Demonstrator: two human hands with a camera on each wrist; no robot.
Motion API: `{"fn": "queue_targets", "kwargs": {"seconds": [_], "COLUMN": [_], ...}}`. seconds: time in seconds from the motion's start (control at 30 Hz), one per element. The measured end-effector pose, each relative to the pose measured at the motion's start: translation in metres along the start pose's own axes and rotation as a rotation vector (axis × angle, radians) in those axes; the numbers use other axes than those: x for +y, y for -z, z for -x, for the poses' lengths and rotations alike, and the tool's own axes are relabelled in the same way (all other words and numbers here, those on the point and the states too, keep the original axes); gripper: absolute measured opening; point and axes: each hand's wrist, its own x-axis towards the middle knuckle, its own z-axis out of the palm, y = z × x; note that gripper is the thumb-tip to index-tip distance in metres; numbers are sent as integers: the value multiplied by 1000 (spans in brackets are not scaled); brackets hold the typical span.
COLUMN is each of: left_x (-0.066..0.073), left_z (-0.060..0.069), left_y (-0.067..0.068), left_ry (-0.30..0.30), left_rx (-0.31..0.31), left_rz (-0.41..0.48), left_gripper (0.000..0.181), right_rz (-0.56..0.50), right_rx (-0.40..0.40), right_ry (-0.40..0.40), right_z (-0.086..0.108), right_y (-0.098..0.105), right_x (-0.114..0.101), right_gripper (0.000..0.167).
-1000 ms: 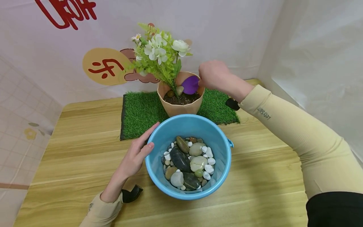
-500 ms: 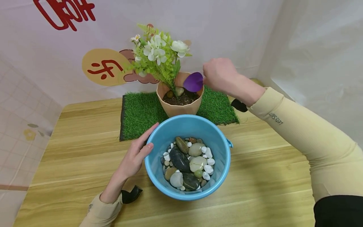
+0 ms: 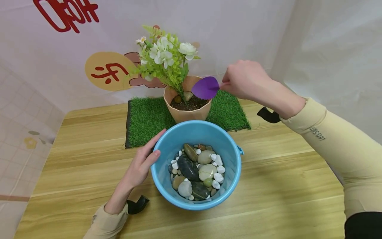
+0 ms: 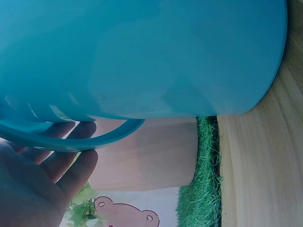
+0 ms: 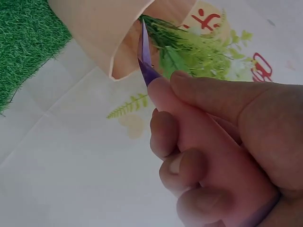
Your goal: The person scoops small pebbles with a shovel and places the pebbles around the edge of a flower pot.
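Observation:
In the head view the right hand (image 3: 249, 79) grips a small trowel whose purple blade (image 3: 206, 88) hangs over the right rim of the peach flowerpot (image 3: 191, 115). The right wrist view shows its fingers curled round the pink handle (image 5: 213, 151). Dark soil (image 3: 192, 103), two stones and white flowers (image 3: 162, 53) with green leaves are in the pot. The left hand (image 3: 140, 166) lies against the left side of the blue bucket (image 3: 195, 207), thumb at the rim; the left wrist view shows its fingers (image 4: 78, 172) under the bucket's blue handle (image 4: 71, 144).
Inside the bucket lie several stones, dark (image 3: 188, 167), grey and white. Green turf mat (image 3: 143, 122) lies under the pot on the wooden table (image 3: 89, 149). A white wall sheet (image 3: 232, 30) with red and yellow prints stands behind.
The right hand has moved to the right and drawn the purple blade up out of the pot, from near the soil to above the rim. The left hand keeps its place at the bucket.

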Motion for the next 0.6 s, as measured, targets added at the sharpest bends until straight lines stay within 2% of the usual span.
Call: {"fn": "queue_targets", "kwargs": {"seconds": [0.17, 0.4, 0.6], "left_x": [0, 1, 2], "left_z": [0, 0, 0], "left_y": [0, 0, 0], "left_ry": [0, -1, 7], "left_rx": [4, 3, -1], "left_rz": [-3, -4, 8], "left_gripper": [57, 57, 57], "right_rz": [-41, -70, -65], "right_rx": [23, 74, 131], "right_ry": [13, 21, 106], "right_z": [20, 51, 74], "right_y": [8, 18, 19], "right_x": [-2, -10, -23], "right_gripper": [30, 29, 24]}}
